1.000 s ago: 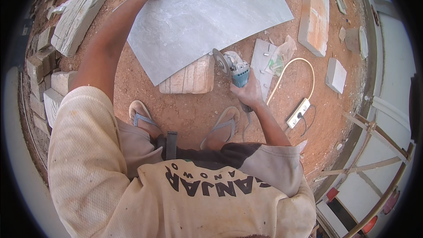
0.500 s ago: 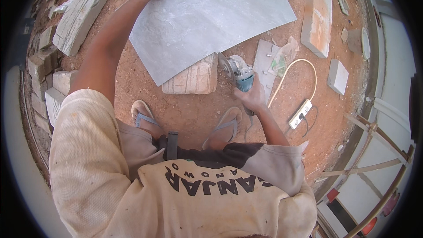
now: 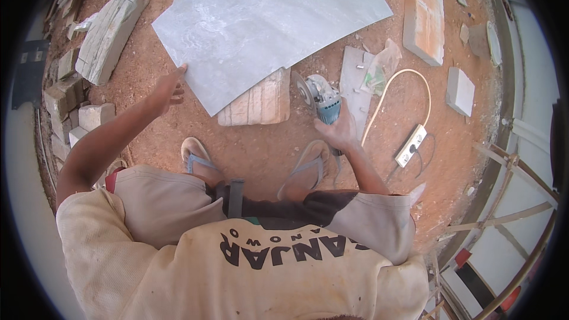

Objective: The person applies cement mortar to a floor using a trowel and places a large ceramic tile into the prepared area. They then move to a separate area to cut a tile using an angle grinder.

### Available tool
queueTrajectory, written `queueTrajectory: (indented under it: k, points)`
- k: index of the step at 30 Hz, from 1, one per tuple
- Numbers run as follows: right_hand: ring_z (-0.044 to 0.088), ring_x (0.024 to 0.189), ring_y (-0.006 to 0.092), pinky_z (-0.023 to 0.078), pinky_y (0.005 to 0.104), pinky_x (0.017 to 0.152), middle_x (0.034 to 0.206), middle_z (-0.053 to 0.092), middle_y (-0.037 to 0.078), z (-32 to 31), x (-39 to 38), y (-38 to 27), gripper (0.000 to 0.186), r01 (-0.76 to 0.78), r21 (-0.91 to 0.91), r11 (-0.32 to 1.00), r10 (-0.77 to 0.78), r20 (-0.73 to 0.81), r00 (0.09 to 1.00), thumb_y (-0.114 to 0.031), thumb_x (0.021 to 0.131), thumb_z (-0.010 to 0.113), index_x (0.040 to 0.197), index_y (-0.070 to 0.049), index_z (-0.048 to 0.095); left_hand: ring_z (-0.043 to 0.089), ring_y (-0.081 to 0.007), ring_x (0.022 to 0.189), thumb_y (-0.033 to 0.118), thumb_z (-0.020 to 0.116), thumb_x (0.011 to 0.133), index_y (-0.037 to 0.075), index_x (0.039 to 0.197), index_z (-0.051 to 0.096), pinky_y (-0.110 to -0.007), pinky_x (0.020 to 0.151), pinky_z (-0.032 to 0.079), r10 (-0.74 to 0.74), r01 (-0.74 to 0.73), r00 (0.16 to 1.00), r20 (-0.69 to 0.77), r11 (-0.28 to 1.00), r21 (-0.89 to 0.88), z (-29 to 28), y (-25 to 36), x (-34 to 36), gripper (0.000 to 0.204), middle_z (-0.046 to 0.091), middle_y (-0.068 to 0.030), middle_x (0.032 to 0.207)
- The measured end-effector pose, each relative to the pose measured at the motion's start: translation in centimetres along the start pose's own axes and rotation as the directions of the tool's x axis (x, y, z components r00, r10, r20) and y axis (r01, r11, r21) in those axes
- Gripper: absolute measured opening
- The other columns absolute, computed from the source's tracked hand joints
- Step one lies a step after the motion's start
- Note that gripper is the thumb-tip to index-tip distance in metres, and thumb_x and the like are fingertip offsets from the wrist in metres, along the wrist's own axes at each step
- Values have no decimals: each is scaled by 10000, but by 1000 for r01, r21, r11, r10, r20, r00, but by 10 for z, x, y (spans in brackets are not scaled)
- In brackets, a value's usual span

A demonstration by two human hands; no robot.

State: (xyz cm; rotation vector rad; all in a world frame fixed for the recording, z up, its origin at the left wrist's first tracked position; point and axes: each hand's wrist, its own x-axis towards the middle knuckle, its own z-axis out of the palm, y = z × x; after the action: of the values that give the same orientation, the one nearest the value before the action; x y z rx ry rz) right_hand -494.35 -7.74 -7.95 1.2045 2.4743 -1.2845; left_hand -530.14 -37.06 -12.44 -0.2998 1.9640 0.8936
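Note:
A large grey tile (image 3: 267, 18) lies across a pale, grooved block (image 3: 261, 104) that shows beneath its near edge. My left hand (image 3: 168, 92) is at the tile's left side, a fingertip at the edge and the other fingers loosely apart, holding nothing. In my right hand (image 3: 341, 130) is a teal angle grinder (image 3: 328, 106), gripped round its body. The grinder's disc (image 3: 305, 90) stands just right of a small notch in the tile's near edge, apart from the tile.
Right of the grinder lie a grey offcut (image 3: 354, 98), a clear plastic bag (image 3: 384, 68) and a white power strip (image 3: 410, 145) with a looped cord. Long blocks (image 3: 424, 15) lie at the right; more blocks (image 3: 112, 38) are at the left. My sandalled feet are near the block.
My left hand has come back from the tile's far side to its left edge. The tile has turned slightly and shifted left. My right hand still holds the grinder.

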Motion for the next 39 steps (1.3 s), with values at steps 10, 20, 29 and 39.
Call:
queueTrajectory:
  k: [10,20,29,39]
  points:
    - [667,1059,384,517,449,915,1136,674,233,8,4,8,769,27,-37,999,-27,-1,1000,-262,712,779,1351,13,452,644,-222,833,488,446,1050,-32,1236,572,-380,758,535,78,-41,989,123,960,-277,59,-33,-33,567,669,-138,1024]
    - [654,1084,401,507,457,937,1166,657,256,10,4,12,817,38,-59,998,-42,-56,998,-274,707,777,1379,26,422,622,-195,762,489,414,1056,9,1185,572,-367,675,546,148,-127,987,56,952,-277,68,-37,-31,522,649,-105,976]
    - [654,1039,456,517,495,902,1087,672,288,20,5,21,838,54,-50,997,-57,-76,995,-314,714,758,1393,16,394,667,-242,841,488,412,1057,-28,1228,567,-389,674,573,159,-145,987,26,949,-280,74,-35,-32,565,669,-153,1044]
    - [651,1056,448,512,494,917,1118,668,276,21,6,13,825,14,-62,998,-18,-66,998,-306,724,751,1399,5,392,658,-217,792,466,417,1062,-26,1167,587,-374,628,560,154,-147,988,7,950,-277,80,-36,-35,531,670,-138,972]
